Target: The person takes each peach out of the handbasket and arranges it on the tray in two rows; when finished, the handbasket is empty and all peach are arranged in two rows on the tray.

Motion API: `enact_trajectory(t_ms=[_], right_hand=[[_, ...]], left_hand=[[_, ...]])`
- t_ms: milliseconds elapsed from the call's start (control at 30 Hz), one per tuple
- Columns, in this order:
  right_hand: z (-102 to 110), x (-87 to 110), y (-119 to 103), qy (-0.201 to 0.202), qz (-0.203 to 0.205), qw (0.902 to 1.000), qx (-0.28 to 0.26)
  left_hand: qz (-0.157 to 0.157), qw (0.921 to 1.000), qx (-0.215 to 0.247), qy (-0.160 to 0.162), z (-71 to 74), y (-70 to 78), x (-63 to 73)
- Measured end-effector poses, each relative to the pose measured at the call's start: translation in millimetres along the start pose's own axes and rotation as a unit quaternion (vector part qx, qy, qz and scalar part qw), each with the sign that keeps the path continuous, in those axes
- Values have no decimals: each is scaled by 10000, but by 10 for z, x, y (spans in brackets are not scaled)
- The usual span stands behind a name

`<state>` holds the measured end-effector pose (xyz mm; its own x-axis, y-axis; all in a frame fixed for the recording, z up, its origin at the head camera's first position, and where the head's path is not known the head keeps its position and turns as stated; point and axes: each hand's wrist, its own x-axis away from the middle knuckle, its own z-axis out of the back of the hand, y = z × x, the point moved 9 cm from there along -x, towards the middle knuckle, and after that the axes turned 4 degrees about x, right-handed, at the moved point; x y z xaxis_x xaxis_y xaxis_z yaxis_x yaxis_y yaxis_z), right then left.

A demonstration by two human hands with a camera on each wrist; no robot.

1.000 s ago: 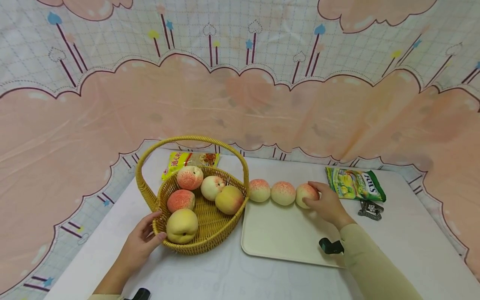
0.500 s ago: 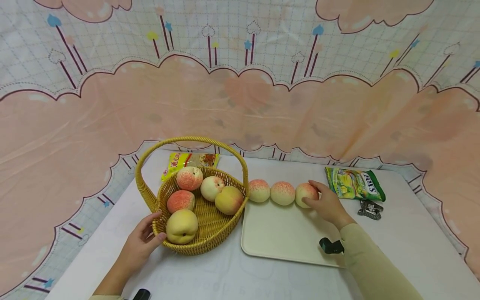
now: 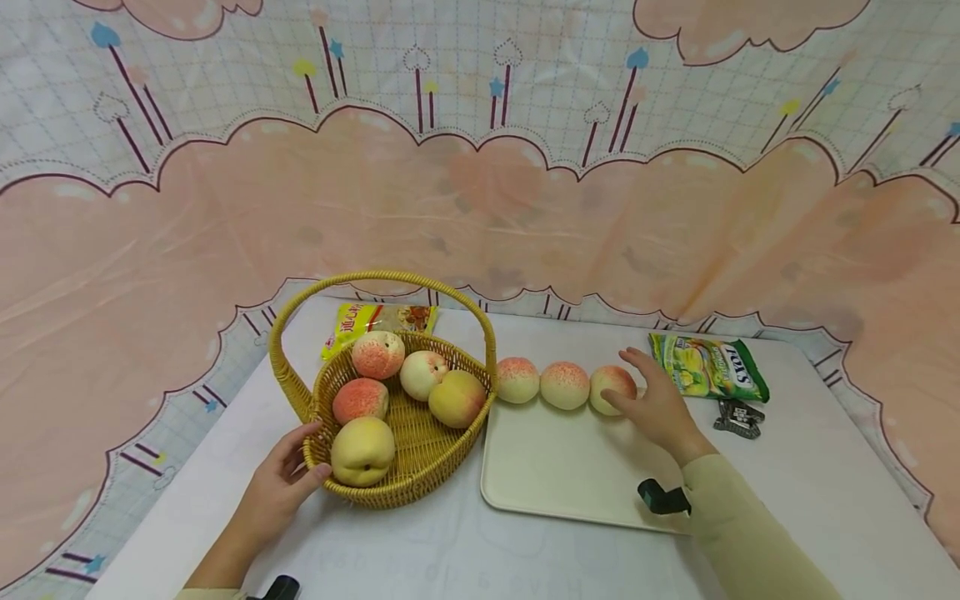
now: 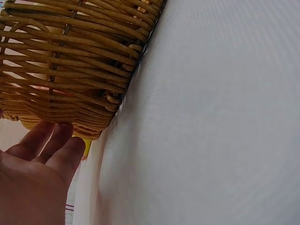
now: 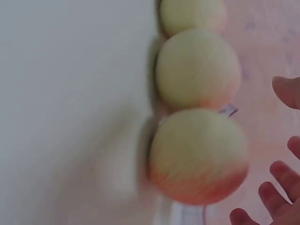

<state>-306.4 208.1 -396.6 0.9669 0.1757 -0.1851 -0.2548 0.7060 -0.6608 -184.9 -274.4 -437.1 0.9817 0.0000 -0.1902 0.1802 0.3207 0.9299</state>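
Note:
A woven basket (image 3: 420, 450) with a tall handle holds several peaches (image 3: 363, 451). My left hand (image 3: 294, 463) rests against its near-left wall with straight fingers (image 4: 52, 146) touching the wicker (image 4: 70, 61). On the far edge of the cream tray (image 3: 562, 475) lie three peaches in a row (image 3: 517, 380), (image 3: 564, 385), (image 3: 611, 387). Just right of the rightmost peach (image 5: 199, 157), my right hand (image 3: 639, 392) is spread, its fingertips (image 5: 281, 185) a little apart from the fruit and holding nothing.
A yellow snack packet (image 3: 378, 320) lies behind the basket. A green packet (image 3: 708, 367) and small black clips (image 3: 738, 417) lie right of the tray. A pink patterned curtain (image 3: 480, 192) closes off the back of the white-covered table (image 3: 420, 550).
My right hand's fingers have lifted off the rightmost peach and spread apart. The left hand, basket and peaches have stayed where they were.

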Motion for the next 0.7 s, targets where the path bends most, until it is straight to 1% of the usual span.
enact_trajectory(t_ms=[100,233,300,467,600,700], right_hand=[[1,24,-189,134,271,9994,-187],[-58,51,-427,124,671,9968,-421],[-99,68,-520,82,809,9955,-478],[-193,114,-753,93,1243,9913,-413],[-297,141,-944,29,1596,9862,-433],[-397,147,-1062,-144,1690,9838,-584]], left_hand=[[19,10000,1,0,1,-1,0],[83,10000,-50,-6,4,-14,4],[121,9999,-63,-13,4,-19,4],[179,9998,-80,-33,7,-18,6],[151,9999,-61,-40,5,-4,13],[99,9999,12,-25,-2,15,13]])
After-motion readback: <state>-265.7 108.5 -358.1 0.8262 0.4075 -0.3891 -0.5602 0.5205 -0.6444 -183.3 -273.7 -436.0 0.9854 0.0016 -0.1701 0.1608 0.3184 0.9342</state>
